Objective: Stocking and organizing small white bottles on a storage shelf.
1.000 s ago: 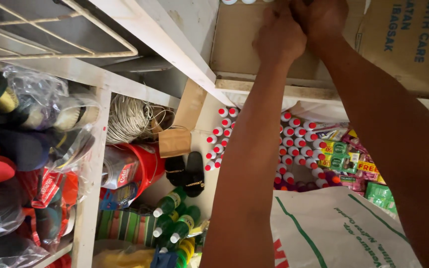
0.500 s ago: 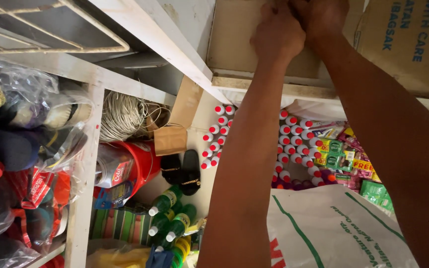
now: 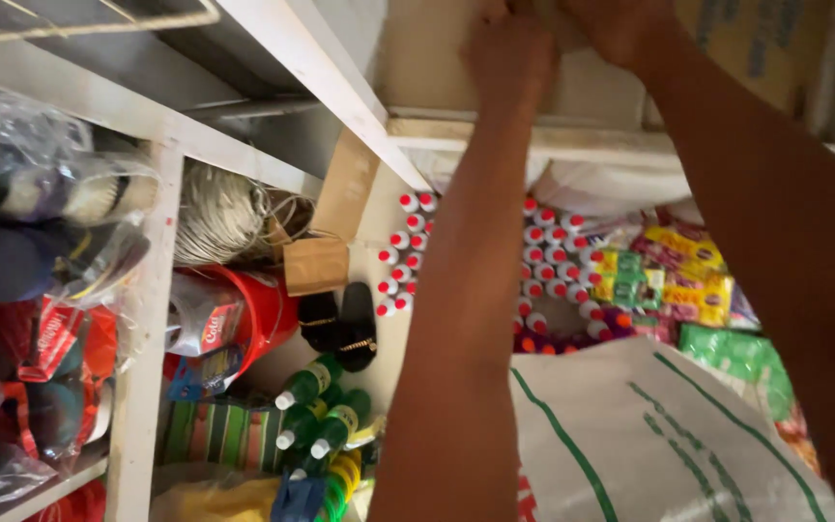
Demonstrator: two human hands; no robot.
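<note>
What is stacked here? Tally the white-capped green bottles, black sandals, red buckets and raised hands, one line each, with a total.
White-capped green bottles: 3
Black sandals: 2
Red bucket: 1
Raised hands: 2, the left hand and the right hand
Total: 8

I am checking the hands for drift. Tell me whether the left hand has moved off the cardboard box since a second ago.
No. The left hand stays pressed against the cardboard box just above the white shelf edge, beside the right hand, as before; only the camera shifted slightly.
</note>
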